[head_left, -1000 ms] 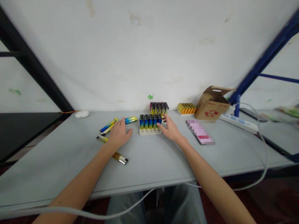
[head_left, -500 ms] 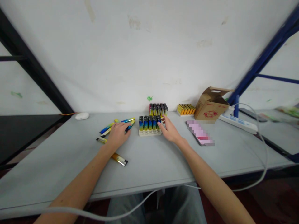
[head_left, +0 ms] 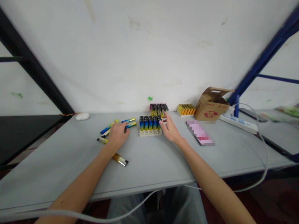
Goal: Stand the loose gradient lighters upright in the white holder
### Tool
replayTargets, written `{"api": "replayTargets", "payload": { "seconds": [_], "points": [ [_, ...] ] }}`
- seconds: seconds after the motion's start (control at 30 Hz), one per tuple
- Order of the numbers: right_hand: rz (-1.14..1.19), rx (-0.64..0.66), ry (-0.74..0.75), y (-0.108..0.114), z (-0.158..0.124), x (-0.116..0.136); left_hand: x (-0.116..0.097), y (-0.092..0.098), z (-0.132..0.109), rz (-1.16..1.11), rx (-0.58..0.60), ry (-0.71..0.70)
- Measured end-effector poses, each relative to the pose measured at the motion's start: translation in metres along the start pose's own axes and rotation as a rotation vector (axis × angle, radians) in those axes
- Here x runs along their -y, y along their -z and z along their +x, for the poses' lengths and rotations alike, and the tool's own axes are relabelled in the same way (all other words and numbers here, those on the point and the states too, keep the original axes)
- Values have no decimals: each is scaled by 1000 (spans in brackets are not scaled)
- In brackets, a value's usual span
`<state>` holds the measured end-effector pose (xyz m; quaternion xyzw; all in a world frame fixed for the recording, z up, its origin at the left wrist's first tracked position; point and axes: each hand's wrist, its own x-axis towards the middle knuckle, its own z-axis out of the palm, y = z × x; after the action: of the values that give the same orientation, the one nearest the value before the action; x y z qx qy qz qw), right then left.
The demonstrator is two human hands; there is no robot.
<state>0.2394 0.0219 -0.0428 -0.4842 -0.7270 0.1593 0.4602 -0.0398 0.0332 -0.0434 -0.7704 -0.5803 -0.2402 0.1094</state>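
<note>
Our left hand (head_left: 117,134) lies flat and open over the loose lighters (head_left: 128,123), whose long axis runs left to right, just left of the tray of lighters (head_left: 150,125). Our right hand (head_left: 170,129), fingers spread, touches the tray's right side. We cannot tell whether the left fingertips pinch 1.

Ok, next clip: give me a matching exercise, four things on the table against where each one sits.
Things:
1. cardboard box
2. white case
3. left hand
4. right hand

Places:
A. far left of the table, near the wall
B. on the loose lighters
C. against the right side of the near tray of lighters
D. right of the tray of orange lighters

Pairs: 1-D, 2-A, 3-B, 4-C
</note>
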Motion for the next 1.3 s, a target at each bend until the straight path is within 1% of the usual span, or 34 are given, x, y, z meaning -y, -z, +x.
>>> {"api": "replayTargets", "payload": {
  "seconds": [0.1,0.23,0.33,0.47,0.63,0.77,0.8,0.87,0.9,0.97,1.03,1.1,1.2,1.3],
  "points": [
    [24,-44,2,1,1,0,-2,8,2,-62,-54,32],
    [28,-81,20,1,2,-1,-3,17,4,-154,-21,106],
    [30,-89,35,1,2,0,-3,20,4,-167,-30,112],
    [24,-127,65,2,3,4,-2,21,4,-201,-138,114],
    [8,-193,114,6,5,11,-3,30,4,-184,-279,140],
    [-17,-222,151,7,2,16,-11,38,2,-253,-408,101],
    [-6,-209,159,7,0,18,-14,39,1,-282,-440,86],
    [33,-136,174,6,-4,25,-23,42,-2,-339,-488,44],
    [57,-81,183,5,-7,29,-27,42,-4,-366,-507,-1],
    [94,32,221,1,-12,38,-37,42,-8,-411,-507,-129],
    [106,118,273,-3,-16,46,-45,40,-11,-453,-491,-230],
    [98,209,287,-9,-18,51,-52,37,-14,-484,-464,-268],
    [111,327,247,-18,-20,54,-58,34,-17,-511,-411,-287],
    [186,393,191,-25,-20,53,-58,36,-17,-546,-344,-269]
  ]
}}
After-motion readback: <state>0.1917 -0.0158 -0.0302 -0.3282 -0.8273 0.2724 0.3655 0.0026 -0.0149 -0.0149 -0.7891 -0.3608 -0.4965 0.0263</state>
